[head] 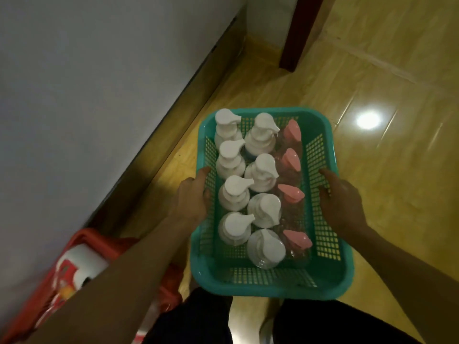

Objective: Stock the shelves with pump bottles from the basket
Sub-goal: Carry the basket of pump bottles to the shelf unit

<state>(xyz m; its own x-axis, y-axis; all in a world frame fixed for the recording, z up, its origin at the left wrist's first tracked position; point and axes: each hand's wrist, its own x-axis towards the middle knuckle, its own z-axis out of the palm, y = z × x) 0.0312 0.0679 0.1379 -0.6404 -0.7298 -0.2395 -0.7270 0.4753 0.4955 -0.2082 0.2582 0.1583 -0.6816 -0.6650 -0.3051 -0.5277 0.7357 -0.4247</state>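
I carry a teal plastic basket [323, 276] with lattice walls in front of me, above the floor. My left hand [192, 194] grips its left rim, and my right hand [341, 202] grips its right rim. Several clear pump bottles stand upright inside. Those with white pump heads [234, 187] fill the left and middle rows. The ones with pink pump heads [293, 160] line the right row. No shelf shows in this view.
A grey-white wall [87, 108] runs along the left, with a dark gap at its base. A red basket [82, 247] holding packaged goods sits at the lower left. Glossy yellow floor tiles [397, 170] spread to the right. A dark red post [300, 33] stands at the top.
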